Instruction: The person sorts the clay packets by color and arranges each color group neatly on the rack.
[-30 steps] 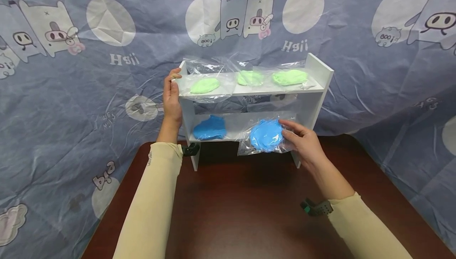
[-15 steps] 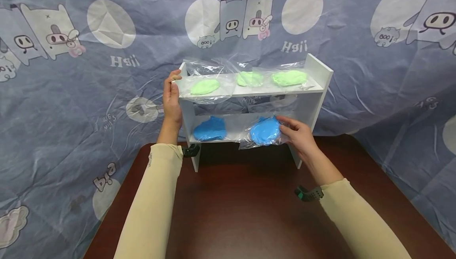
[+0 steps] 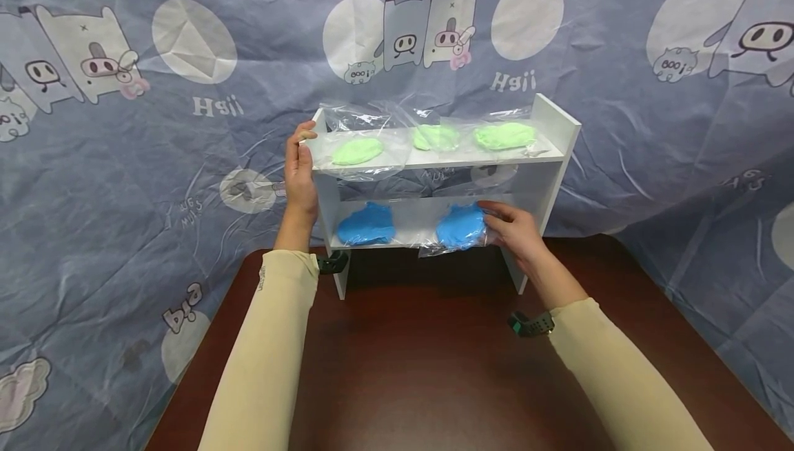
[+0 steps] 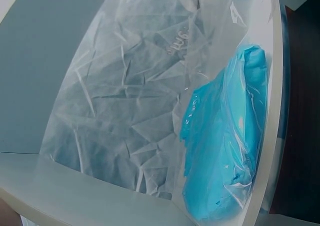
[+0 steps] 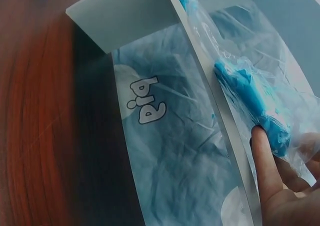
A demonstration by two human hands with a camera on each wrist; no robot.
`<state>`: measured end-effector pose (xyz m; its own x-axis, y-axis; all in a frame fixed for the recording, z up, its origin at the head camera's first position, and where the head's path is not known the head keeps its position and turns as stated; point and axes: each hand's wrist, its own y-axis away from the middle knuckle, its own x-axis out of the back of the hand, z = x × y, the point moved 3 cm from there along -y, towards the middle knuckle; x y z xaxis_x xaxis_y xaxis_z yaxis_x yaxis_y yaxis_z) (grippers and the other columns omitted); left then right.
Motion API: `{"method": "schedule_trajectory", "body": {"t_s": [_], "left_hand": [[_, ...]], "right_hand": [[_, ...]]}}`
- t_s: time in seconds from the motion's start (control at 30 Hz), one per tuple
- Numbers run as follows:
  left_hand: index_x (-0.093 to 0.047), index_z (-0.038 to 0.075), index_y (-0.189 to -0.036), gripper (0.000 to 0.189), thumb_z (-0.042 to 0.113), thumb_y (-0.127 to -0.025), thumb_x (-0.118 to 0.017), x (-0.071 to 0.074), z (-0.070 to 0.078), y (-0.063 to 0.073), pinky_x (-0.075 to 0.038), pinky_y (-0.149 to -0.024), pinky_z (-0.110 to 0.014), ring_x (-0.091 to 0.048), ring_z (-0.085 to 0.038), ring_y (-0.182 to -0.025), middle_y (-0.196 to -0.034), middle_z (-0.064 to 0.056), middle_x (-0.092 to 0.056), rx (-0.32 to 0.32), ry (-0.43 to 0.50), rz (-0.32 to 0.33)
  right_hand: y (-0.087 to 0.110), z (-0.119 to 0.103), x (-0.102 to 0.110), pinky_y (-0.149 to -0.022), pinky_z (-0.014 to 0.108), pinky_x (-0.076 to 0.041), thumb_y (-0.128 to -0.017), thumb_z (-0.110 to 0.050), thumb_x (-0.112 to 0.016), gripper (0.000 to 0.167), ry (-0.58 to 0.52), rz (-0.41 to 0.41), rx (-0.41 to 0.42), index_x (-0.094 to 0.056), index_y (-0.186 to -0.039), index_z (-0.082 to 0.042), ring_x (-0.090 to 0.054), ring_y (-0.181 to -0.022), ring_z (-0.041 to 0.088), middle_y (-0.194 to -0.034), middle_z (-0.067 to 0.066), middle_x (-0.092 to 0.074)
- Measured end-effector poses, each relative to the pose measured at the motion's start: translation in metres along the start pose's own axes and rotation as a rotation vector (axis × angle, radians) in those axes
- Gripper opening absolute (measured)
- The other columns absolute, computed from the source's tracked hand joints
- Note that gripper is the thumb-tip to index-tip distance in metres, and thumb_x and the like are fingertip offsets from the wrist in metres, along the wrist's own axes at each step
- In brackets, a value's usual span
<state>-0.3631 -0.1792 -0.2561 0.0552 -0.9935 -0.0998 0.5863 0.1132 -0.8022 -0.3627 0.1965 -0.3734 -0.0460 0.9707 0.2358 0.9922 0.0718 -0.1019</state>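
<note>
My right hand (image 3: pixel 517 234) pinches the right side of a clear plastic bag with a flat, crumpled blue bundle (image 3: pixel 460 226) inside, at the right part of the lower shelf. In the right wrist view the thumb (image 5: pixel 265 158) lies against the blue bundle, close to the shelf's front edge. My left hand (image 3: pixel 301 178) grips the left side panel of the white two-tier shelf (image 3: pixel 446 159), fingers bent over its edge. A second bagged blue bundle (image 3: pixel 366 223) lies on the left of the lower tier; the left wrist view shows its wrinkled bag (image 4: pixel 225 136) close up.
Three clear bags with pale green bundles lie along the upper tier, among them the left one (image 3: pixel 357 152) and the right one (image 3: pixel 505 135). The shelf stands on a dark red-brown table (image 3: pixel 422 368). A blue-grey printed cloth (image 3: pixel 260 44) hangs behind.
My right hand has moved the bagged blue bundle slightly up and back, from in front of the lower tier onto it. The left hand keeps its place on the side panel.
</note>
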Motion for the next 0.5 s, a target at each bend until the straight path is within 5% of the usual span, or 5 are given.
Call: {"method": "schedule_trajectory", "body": {"t_s": [0.13, 0.33, 0.5], "left_hand": [[-0.054, 0.026, -0.11, 0.037, 0.003, -0.106, -0.024, 0.001, 0.0, 0.001, -0.012, -0.123, -0.048, -0.025, -0.031, -0.15, -0.151, -0.03, -0.036, -0.002, -0.006, 0.001], [-0.054, 0.025, -0.109, 0.038, 0.003, -0.105, -0.025, 0.002, -0.001, 0.001, -0.014, -0.122, -0.042, -0.025, -0.03, -0.15, -0.151, -0.03, -0.036, 0.002, 0.002, -0.001], [-0.054, 0.027, -0.109, 0.038, 0.003, -0.106, -0.025, 0.0, -0.001, 0.0, -0.014, -0.122, -0.041, -0.026, -0.03, -0.15, -0.151, -0.03, -0.036, -0.003, 0.008, -0.003]], "right_hand": [[-0.003, -0.007, -0.002, -0.071, 0.019, -0.054, -0.103, -0.022, -0.054, 0.045, 0.014, -0.019, -0.027, -0.051, -0.147, -0.012, -0.057, -0.068, 0.002, -0.153, 0.016, -0.043], [-0.001, -0.024, -0.006, -0.074, 0.02, -0.058, -0.103, -0.012, -0.05, 0.046, 0.01, -0.052, -0.044, -0.047, -0.147, -0.002, -0.063, -0.079, 0.004, -0.156, 0.022, -0.04], [0.0, -0.032, -0.008, -0.071, 0.021, -0.057, -0.102, -0.01, -0.049, 0.046, 0.07, -0.046, -0.026, -0.047, -0.146, 0.001, -0.062, -0.072, 0.005, -0.15, 0.027, -0.044]]}}
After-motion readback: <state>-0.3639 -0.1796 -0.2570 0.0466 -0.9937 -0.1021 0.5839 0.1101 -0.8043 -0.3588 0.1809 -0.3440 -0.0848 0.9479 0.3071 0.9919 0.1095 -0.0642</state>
